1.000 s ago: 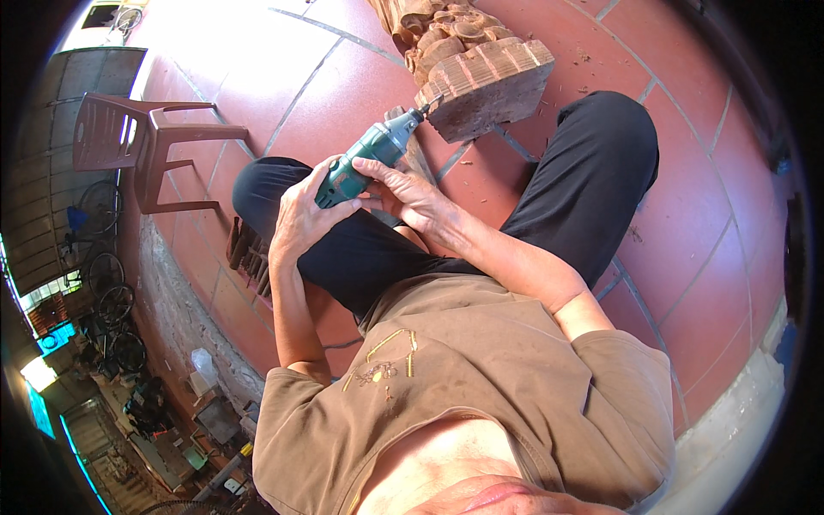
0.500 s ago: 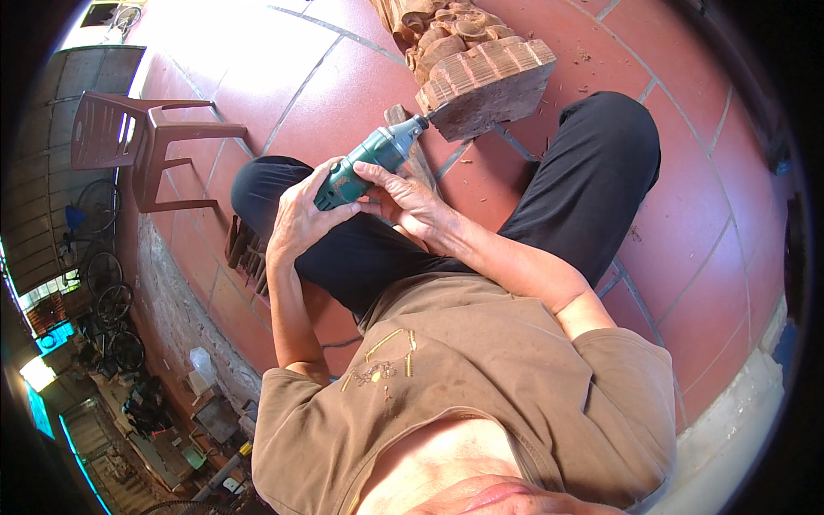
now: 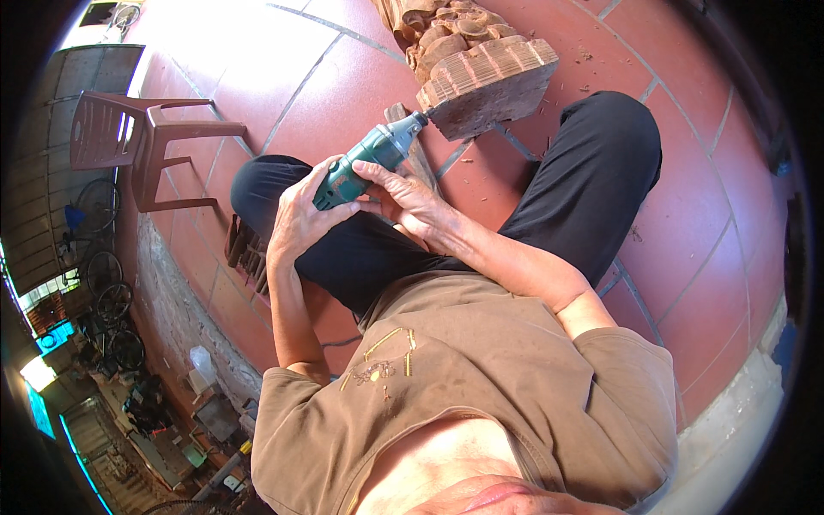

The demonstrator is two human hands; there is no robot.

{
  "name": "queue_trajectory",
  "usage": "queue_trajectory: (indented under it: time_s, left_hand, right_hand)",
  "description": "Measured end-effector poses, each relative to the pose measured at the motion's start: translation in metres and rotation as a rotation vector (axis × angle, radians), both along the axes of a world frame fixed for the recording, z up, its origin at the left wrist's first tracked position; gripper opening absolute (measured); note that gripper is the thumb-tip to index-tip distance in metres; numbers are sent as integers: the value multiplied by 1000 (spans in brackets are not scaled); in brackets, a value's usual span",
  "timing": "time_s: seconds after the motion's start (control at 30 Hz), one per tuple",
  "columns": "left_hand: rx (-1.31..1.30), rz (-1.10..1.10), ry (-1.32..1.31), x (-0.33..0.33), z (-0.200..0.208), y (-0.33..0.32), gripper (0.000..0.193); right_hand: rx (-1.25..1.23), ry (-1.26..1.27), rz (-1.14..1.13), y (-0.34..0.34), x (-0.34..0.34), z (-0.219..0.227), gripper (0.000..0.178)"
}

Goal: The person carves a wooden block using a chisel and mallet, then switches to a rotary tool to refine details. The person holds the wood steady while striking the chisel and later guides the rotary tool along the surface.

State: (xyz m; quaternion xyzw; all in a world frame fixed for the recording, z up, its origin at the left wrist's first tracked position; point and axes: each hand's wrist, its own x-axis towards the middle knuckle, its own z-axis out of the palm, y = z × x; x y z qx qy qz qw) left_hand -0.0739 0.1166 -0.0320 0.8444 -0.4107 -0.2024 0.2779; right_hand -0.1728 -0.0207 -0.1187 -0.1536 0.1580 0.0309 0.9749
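A green rotary grinder (image 3: 365,172) with a grey nose lies slantwise between my two hands, above my left thigh. My left hand (image 3: 300,210) wraps the rear end of its body, thumb along the underside. From the other side my right hand (image 3: 408,202) grips the middle, with its thumb on the housing. The nose points up and right, close to the base of a carved wooden figure (image 3: 489,86) lying on the floor. Whether the tip touches the wood I cannot tell. A wooden stick (image 3: 418,159) lies partly hidden behind the grinder.
Several carving tools (image 3: 246,257) lie by my left knee. A brown plastic chair (image 3: 154,146) stands at the left on the red tiled floor (image 3: 687,232). Bicycles (image 3: 107,283) and a cluttered bench (image 3: 163,455) are further left. Wood chips are scattered around the carving.
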Motion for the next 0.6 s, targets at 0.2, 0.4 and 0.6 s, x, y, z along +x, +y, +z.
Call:
queue_trajectory:
  time_s: [0.2,0.4,0.6]
  left_hand:
    - [6,-6,-1,2,-2,1,65]
    - [3,-6,1,2,-2,1,65]
    - [2,-4,-9,2,-4,1,64]
  right_hand:
    - [6,-16,-6,0,0,-1,31]
    - [-4,7,-11,-1,0,1,31]
    - [-6,-4,12,-3,2,-2,32]
